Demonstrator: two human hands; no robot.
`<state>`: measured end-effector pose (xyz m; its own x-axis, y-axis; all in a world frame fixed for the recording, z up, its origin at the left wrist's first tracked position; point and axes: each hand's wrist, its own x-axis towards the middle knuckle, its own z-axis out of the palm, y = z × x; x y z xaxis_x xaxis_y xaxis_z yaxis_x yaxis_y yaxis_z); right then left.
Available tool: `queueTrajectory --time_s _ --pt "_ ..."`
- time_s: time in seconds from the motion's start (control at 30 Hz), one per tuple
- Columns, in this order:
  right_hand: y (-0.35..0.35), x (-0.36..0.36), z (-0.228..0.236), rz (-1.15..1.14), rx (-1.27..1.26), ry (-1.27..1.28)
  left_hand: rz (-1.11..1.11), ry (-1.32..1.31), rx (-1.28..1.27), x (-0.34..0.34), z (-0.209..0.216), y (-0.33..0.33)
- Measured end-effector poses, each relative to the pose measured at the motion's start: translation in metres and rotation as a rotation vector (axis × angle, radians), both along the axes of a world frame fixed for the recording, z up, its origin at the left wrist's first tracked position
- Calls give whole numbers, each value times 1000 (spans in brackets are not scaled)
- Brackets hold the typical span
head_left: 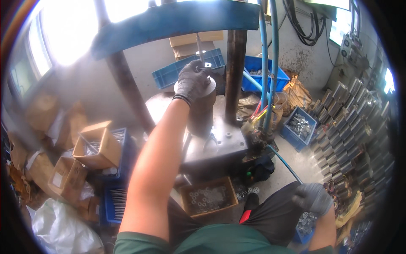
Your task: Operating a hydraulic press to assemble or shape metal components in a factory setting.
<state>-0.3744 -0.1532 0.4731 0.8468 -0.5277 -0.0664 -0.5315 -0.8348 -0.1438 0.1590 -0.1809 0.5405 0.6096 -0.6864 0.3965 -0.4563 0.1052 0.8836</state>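
Pale walls and bright windows surround one grey-gloved left hand point(192, 80), closed around one slim silver metal rod point(200, 45) — upright above one shiny round disc point(210, 87) topping one dark, thick cylinder point(201, 116); one grey-gloved right hand point(314, 199) clasps one thin blue lever point(284, 164) — two dark steel columns point(236, 76) flank the cylinder

- Metal press bed point(194, 154), centre: dark cylinder point(201, 116), pliers-like tool point(210, 136)
- Grey floor point(292, 160), right of centre: blue bin point(292, 137); lower centre: shallow brown box point(234, 192)
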Motion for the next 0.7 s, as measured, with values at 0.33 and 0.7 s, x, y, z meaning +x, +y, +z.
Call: queueTrajectory --time_s 0.33,0.7 --pt "-16 21 34 1 105 -18 93 -75 -10 14 -6 -2" --pt "9 7 10 40 84 91 94 -144 57 8 -1 5"
